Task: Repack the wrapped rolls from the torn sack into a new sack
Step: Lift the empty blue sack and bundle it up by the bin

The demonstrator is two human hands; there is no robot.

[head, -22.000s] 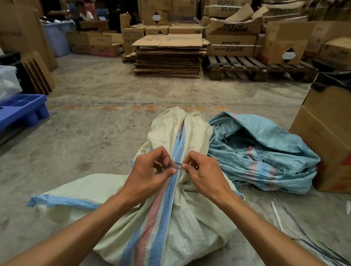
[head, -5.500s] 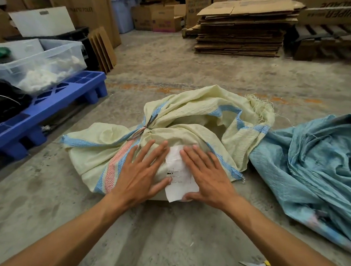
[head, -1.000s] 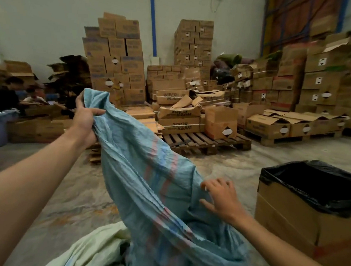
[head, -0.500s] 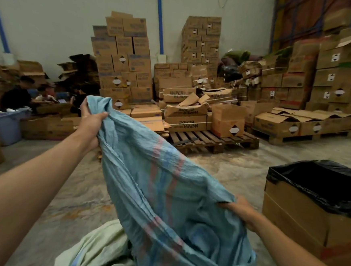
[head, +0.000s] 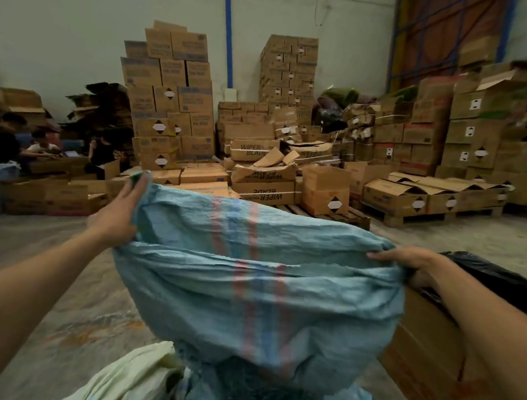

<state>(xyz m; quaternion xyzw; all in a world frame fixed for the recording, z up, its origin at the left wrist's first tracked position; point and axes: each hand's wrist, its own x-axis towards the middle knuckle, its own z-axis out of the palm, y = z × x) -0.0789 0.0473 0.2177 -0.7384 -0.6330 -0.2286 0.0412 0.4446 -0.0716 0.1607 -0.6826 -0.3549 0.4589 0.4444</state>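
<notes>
Above concrete floor (head: 57, 325): left hand (head: 117, 212), right hand (head: 408, 260) fingers pinching blue sack (head: 257, 297) rim edges, mouth stretched wide.

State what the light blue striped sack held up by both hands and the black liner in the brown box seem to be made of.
Light blue striped sack: probably woven plastic, matte; crinkled weave, frayed lower edge. Black liner in the brown box: thin plastic film, likely; glossy wrinkles.
</notes>
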